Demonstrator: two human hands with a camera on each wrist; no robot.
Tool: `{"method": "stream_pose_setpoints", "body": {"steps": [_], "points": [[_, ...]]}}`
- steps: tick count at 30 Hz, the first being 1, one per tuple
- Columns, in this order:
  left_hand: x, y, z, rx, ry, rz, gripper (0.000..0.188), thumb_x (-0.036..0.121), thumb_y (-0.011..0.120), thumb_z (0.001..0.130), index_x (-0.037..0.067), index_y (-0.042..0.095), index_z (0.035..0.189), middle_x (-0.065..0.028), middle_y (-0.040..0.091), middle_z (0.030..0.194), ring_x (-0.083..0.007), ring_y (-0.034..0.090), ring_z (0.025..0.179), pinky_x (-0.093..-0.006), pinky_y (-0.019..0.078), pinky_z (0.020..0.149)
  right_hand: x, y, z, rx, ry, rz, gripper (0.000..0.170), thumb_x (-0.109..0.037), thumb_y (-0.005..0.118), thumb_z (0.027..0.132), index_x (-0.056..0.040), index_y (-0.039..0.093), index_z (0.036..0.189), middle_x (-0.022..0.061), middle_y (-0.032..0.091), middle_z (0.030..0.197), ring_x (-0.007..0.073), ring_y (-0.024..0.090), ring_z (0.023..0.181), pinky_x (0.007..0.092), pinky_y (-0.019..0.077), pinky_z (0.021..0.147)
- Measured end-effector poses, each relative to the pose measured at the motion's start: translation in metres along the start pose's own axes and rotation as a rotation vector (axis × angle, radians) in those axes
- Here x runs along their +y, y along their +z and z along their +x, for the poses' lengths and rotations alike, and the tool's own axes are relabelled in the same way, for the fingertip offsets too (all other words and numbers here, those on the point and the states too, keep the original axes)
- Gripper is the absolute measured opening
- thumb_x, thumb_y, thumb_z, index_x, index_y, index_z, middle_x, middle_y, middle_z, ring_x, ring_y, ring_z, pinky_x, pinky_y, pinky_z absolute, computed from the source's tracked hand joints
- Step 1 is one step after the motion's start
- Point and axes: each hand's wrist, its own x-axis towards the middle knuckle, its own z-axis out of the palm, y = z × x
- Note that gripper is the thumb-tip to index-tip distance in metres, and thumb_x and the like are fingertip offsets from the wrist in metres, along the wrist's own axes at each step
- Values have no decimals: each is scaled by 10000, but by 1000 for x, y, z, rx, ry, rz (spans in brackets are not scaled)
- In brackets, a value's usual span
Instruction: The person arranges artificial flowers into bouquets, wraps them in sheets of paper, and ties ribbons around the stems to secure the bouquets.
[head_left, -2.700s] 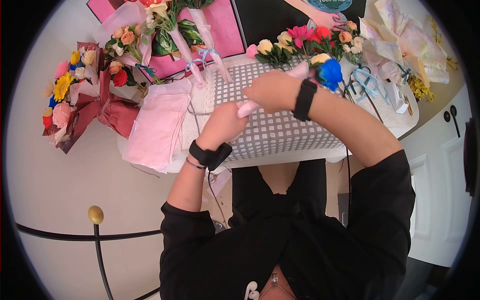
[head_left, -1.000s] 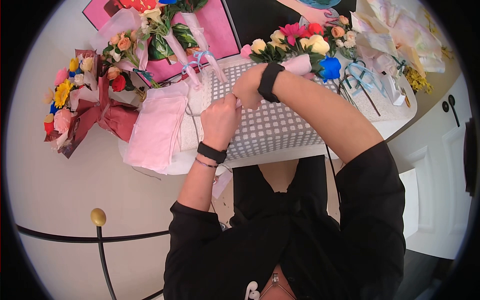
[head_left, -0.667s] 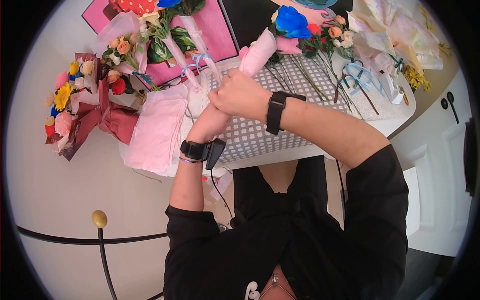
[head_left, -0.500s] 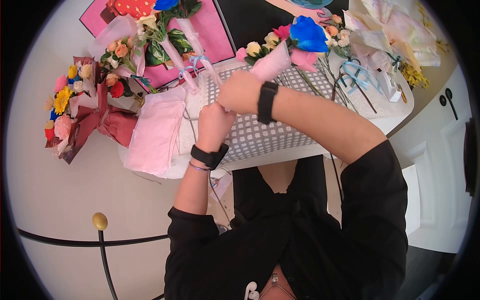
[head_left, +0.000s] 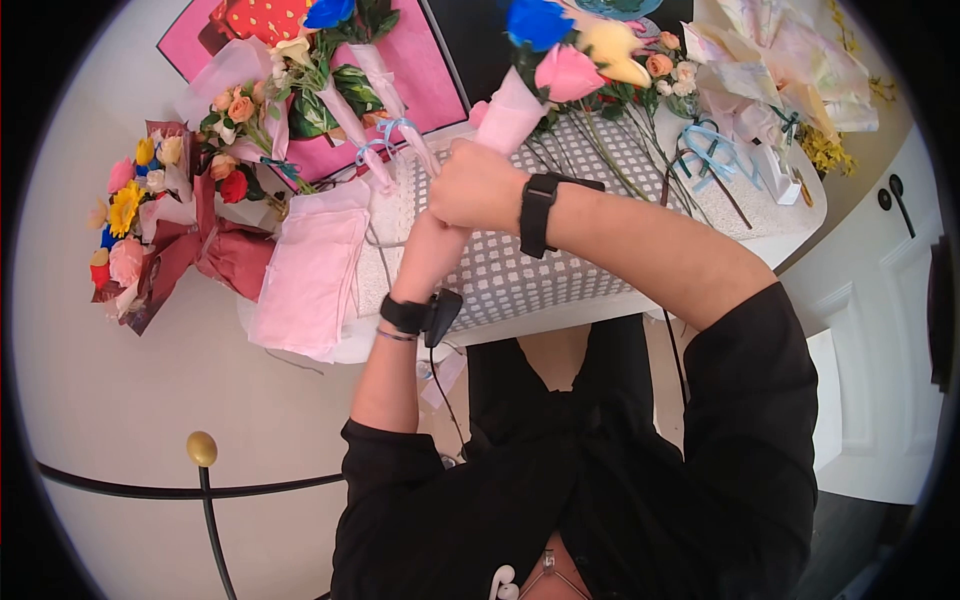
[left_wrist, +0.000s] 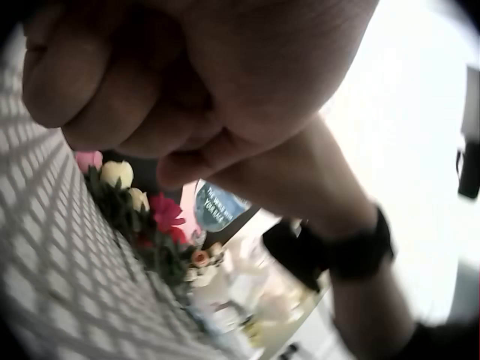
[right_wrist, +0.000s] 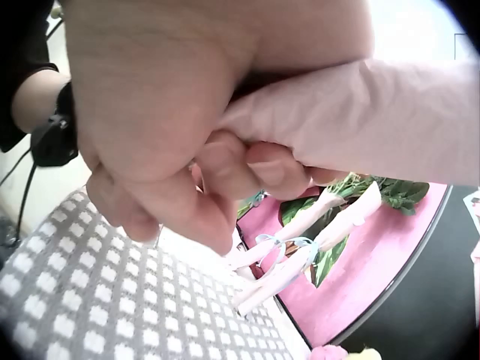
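A small bouquet with a blue rose (head_left: 540, 22), a pink rose (head_left: 568, 73) and a pale yellow flower (head_left: 615, 50) points up and away over the table. Pink wrapping paper (head_left: 508, 115) covers its stems. My right hand (head_left: 480, 186) grips the wrapped stems, its fingers curled round the paper (right_wrist: 375, 120) in the right wrist view. Directly below, my left hand (head_left: 432, 250) has its fingers curled at the lower end, against the right hand; the stem end is hidden inside. In the left wrist view the left hand (left_wrist: 135, 82) fills the top.
Pink paper sheets (head_left: 312, 270) lie at left, beside a dark red bouquet (head_left: 205, 235). Two pink-wrapped bunches with a blue ribbon (head_left: 398, 128) lean on a pink picture (head_left: 440, 60). Loose stems (head_left: 620, 155), blue ribbon loops (head_left: 712, 152) and a patterned cloth (head_left: 540, 270) are on the table.
The bouquet has swung up from the right, turning so its blue, pink and yellow flowers show. Both hands have moved left and now sit stacked on the wrapped stems.
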Motion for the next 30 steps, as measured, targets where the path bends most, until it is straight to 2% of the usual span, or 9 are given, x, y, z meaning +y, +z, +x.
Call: {"method": "stream_pose_setpoints", "body": {"steps": [3, 7, 10, 13, 15, 17, 20, 25, 30], "points": [[9, 11, -3, 128, -16, 556, 222, 166, 671, 848, -31, 640, 946, -190, 690, 741, -401, 662, 664, -428, 513, 591, 4, 6, 3, -62, 124, 34, 116, -233, 670, 759, -158, 757, 773, 36, 713, 727, 207, 680, 666, 410, 507, 729], [13, 17, -7, 276, 14, 458, 270, 149, 687, 819, 3, 652, 1044, -202, 674, 737, -429, 645, 661, -472, 524, 588, -1, -11, 4, -211, 238, 127, 160, -220, 646, 793, -140, 761, 870, 69, 717, 810, 267, 685, 789, 451, 504, 871], [3, 8, 3, 340, 643, 626, 322, 175, 664, 869, 8, 601, 1136, -154, 665, 708, -337, 684, 698, -407, 541, 639, -26, -38, -16, 351, 104, -239, 196, -187, 604, 827, -81, 722, 942, 118, 685, 932, 344, 606, 1046, 436, 407, 1038], [11, 25, -3, 710, 136, 776, 214, 232, 635, 880, 34, 647, 961, -44, 655, 757, -218, 636, 723, -337, 480, 645, -35, -56, -45, 284, 89, 246, 285, -217, 668, 766, -35, 697, 984, 113, 683, 924, 300, 637, 964, 431, 463, 964], [19, -9, 1, 4, -373, -152, 243, 187, 536, 947, -12, 669, 986, -114, 620, 731, -205, 657, 762, -330, 506, 676, -28, -46, -61, 107, 195, 603, 368, -261, 703, 748, -12, 696, 1019, 103, 688, 925, 294, 641, 948, 434, 480, 930], [21, -7, 0, -55, -358, -213, 240, 162, 513, 947, -27, 659, 973, -116, 602, 721, -180, 628, 732, -329, 493, 655, -12, -18, -66, 199, 607, 957, 426, -289, 739, 770, 25, 680, 1052, 114, 706, 948, 276, 666, 902, 395, 522, 846], [48, 11, 2, -112, -279, -279, 194, 152, 488, 959, 3, 610, 938, -38, 535, 684, -101, 514, 614, -284, 407, 541, -5, 3, -55, 462, 566, 1413, 366, -283, 754, 835, 26, 681, 1017, 127, 701, 991, 191, 658, 938, 348, 524, 820], [67, 41, -9, -112, -234, -526, 148, 187, 455, 1009, 74, 530, 948, 49, 432, 604, -40, 384, 481, -231, 270, 418, -12, -4, -49, 261, 812, 1525, 374, -250, 770, 833, 19, 663, 1070, 78, 700, 909, 144, 663, 786, 291, 536, 719], [69, 41, -24, -312, -451, -699, 235, 213, 473, 1020, 99, 504, 817, 42, 405, 578, -55, 334, 449, -238, 230, 408, -13, -13, -67, 279, 542, 1909, 478, -209, 720, 884, -3, 587, 1294, 70, 700, 793, 142, 681, 773, 280, 545, 709]]}}
